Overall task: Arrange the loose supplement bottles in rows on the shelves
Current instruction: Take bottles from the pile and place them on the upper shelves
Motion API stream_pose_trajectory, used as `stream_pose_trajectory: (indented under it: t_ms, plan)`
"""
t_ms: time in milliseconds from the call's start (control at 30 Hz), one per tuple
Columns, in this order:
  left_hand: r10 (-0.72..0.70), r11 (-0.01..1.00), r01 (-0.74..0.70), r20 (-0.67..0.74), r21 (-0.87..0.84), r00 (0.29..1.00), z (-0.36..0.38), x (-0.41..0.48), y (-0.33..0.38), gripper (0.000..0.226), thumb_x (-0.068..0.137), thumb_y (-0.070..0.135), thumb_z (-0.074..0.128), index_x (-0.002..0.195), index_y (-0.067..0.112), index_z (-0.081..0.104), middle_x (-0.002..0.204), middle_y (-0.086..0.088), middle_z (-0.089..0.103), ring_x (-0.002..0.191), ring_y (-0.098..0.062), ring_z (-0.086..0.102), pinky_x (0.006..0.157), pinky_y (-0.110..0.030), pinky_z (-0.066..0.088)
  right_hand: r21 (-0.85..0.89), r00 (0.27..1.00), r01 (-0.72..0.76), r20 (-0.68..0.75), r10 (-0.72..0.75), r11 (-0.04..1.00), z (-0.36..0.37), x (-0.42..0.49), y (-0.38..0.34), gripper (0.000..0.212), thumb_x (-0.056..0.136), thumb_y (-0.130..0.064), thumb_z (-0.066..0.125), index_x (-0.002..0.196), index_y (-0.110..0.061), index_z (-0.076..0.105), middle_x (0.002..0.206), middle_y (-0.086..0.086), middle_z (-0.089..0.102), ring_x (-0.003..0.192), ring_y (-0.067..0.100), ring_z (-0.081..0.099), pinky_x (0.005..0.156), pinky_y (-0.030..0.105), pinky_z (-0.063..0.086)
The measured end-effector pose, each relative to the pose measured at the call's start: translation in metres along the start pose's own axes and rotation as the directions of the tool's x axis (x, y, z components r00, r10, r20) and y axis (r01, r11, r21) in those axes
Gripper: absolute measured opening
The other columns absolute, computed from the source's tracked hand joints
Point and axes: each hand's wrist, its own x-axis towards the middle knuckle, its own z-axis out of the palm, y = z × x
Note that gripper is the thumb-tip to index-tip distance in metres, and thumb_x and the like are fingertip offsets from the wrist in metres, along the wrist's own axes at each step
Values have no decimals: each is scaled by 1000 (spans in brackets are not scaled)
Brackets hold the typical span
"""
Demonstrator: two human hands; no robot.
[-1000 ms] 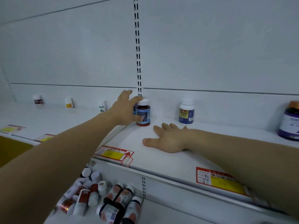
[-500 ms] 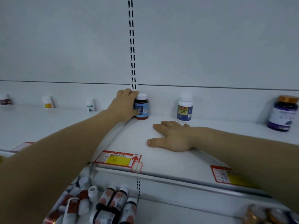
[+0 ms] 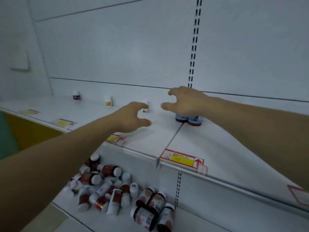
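— White steel shelving fills our view: a pale back panel with a black slotted upright [image 3: 194, 47], and a flat white upper shelf [image 3: 167, 138] edged with red-and-yellow price tags [image 3: 182, 160]. Where do we find the hands?

— Both reach over that upper shelf. We see the left hand [image 3: 132, 118] hovering with thumb and fingers curved wide apart, holding nothing.

— And the right hand [image 3: 185, 102]?

— It hangs over two brown bottles with blue labels [image 3: 194, 121], which stand upright and touching, side by side, at the back end of the seam between two shelf boards. Its thumb and forefinger spread toward the left and grip nothing. The palm hides the caps, so we cannot tell whether it touches them.

— What do we make out between the hands?

— A small white bottle [image 3: 145, 109], blurred, near the back panel. Further left along the same row we see a white bottle with a yellow label [image 3: 108, 100] and a white-capped bottle with a dark label [image 3: 76, 95], each well apart from the next.

— And the loose ones?

— On the white lower shelf [image 3: 217, 223] we see a jumbled heap of brown white-capped supplement bottles [image 3: 103, 186], most lying on their sides, with a few darker-labelled ones just beside it on the right.
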Motion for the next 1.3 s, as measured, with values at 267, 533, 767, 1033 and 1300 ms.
stream_pose_trajectory:
  t_ms: [267,533,767,1033,1300]
  plan:
    - [-174,983,175,-24,62,984,-85,-131,-153,58,86,44,63,138,32,40,149,7,34,130,-14,38,98,-25,32,152,976,218,-24,-217,964,42,52,-211,74,88,-66,43,147,-23,30,153,4,31,137,24,33,105,35,30]
    - [-392,918,378,137,122,910,-100,-234,-319,61,87,42,63,140,25,39,144,0,41,126,-18,44,102,-30,38,260,873,446,83,-480,856,129,72,-415,73,91,-62,44,150,-24,24,157,4,23,141,25,28,112,40,29]
    - [-511,860,485,242,161,825,-63,-238,-442,62,87,48,59,142,29,36,150,2,33,129,-20,41,104,-29,36,276,857,378,257,-446,884,237,129,-466,72,91,-61,44,150,-24,24,157,6,23,141,27,27,110,40,28]
    - [-547,826,554,390,105,741,-1,-171,-576,65,89,42,59,145,21,32,152,-4,29,136,-21,33,108,-29,30,336,876,154,389,-286,929,382,214,-452,55,91,-49,53,135,-17,44,132,10,52,116,29,52,83,29,41]
    - [-476,836,548,531,25,701,51,-100,-675,63,89,34,61,143,17,34,148,-6,36,122,-22,48,92,-23,38,252,844,-185,536,22,950,490,243,-432,53,87,-38,60,131,-12,44,131,10,53,113,28,54,85,31,41]
